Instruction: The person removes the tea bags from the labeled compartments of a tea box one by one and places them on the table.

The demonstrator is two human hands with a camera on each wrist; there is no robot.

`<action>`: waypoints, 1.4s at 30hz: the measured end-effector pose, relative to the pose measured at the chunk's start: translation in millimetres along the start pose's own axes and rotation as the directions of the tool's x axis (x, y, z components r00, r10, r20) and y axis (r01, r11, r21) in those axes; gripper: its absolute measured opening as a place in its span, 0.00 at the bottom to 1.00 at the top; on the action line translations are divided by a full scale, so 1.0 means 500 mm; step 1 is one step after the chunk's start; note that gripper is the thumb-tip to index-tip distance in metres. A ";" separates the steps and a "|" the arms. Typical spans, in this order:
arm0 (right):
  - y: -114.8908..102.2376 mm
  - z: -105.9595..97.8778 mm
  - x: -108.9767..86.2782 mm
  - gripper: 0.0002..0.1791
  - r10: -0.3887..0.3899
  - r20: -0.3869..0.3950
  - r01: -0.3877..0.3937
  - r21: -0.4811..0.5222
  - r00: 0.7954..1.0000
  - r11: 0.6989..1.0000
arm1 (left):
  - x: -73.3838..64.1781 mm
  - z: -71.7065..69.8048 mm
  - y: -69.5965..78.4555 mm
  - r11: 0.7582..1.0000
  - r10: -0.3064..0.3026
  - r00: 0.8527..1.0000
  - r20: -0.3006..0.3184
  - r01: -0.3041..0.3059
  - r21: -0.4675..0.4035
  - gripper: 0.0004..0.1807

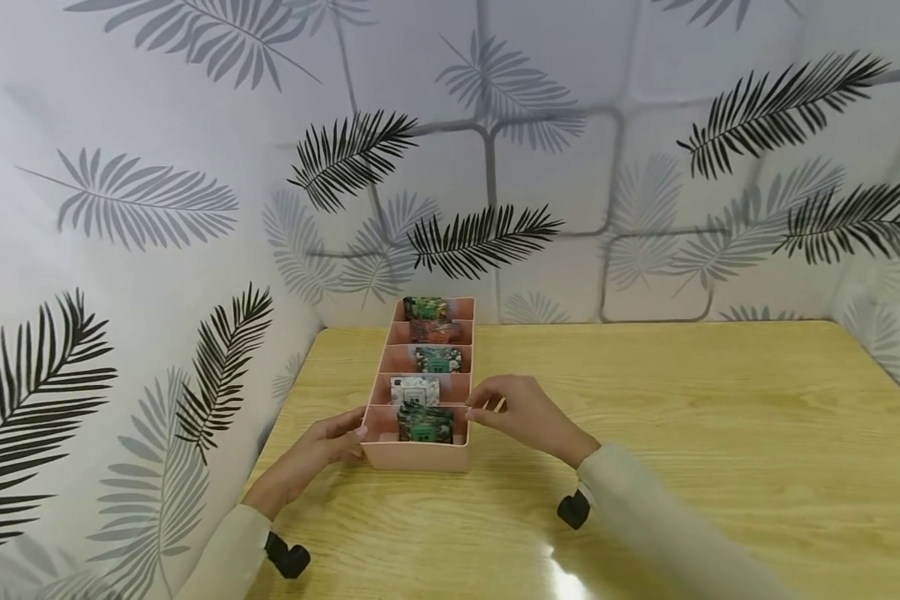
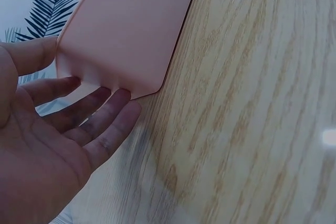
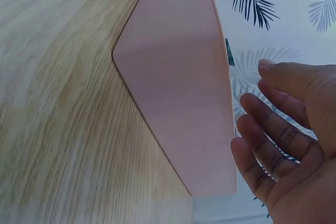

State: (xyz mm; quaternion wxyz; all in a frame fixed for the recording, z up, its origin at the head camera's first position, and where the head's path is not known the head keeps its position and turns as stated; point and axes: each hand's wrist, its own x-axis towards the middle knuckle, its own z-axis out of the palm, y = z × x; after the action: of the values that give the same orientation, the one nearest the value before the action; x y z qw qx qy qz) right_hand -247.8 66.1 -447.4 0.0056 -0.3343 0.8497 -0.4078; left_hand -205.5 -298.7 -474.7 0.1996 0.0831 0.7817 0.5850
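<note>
A long pink compartment box (image 1: pixel 416 456) stands on the table with its short end toward me. Small patterned packets stand in its compartments: a dark one with a green label (image 1: pixel 426 425) in front, then a white one (image 1: pixel 415 390), a green-and-white one (image 1: pixel 438 360), a reddish one (image 1: pixel 435 332) and a yellow-green one (image 1: pixel 425 309) at the back. My left hand (image 1: pixel 317 454) holds the front left corner, thumb at the rim and fingertips (image 2: pixel 122 95) against the outer wall. Beside the right rim, my right hand (image 1: pixel 521 412) is loosely bent, its fingertips close to the edge, holding nothing.
The light wood-grain table (image 1: pixel 682 433) extends far to the right of the box. A white wall covering with leaf prints (image 1: pixel 547 183) rises behind and along the left side. Black wrist cameras (image 1: pixel 288 557) sit on both sleeves.
</note>
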 end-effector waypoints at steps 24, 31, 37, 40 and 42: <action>-0.046 0.063 0.027 0.11 -0.038 0.062 0.052 -0.256 0.997 0.965 | 0.001 0.010 -0.003 1.000 0.016 1.000 -0.005 -0.016 0.007 0.39; -0.053 0.071 0.031 0.13 -0.037 0.009 0.038 -0.330 0.999 0.943 | 0.001 0.019 -0.008 1.000 0.003 1.000 -0.022 -0.003 0.001 0.38; -0.062 0.076 0.033 0.10 -0.057 -0.033 0.041 -0.356 0.998 0.934 | -0.003 0.013 -0.008 1.000 0.000 1.000 -0.007 0.001 0.015 0.39; -0.068 0.076 0.036 0.10 -0.061 -0.054 0.037 -0.365 0.997 0.930 | -0.002 0.010 -0.005 1.000 -0.002 1.000 -0.006 0.002 0.018 0.39; -0.071 0.075 0.037 0.13 -0.048 -0.061 0.022 -0.363 0.997 0.932 | -0.002 0.006 -0.003 1.000 -0.002 1.000 -0.005 0.003 0.027 0.39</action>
State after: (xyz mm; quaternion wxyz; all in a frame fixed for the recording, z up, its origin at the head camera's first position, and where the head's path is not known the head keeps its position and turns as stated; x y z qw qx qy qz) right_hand -231.8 13.9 -442.7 -0.0928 -0.3304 0.9037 -0.2559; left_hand -203.2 -296.8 -476.7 0.1974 0.0834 0.7900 0.5744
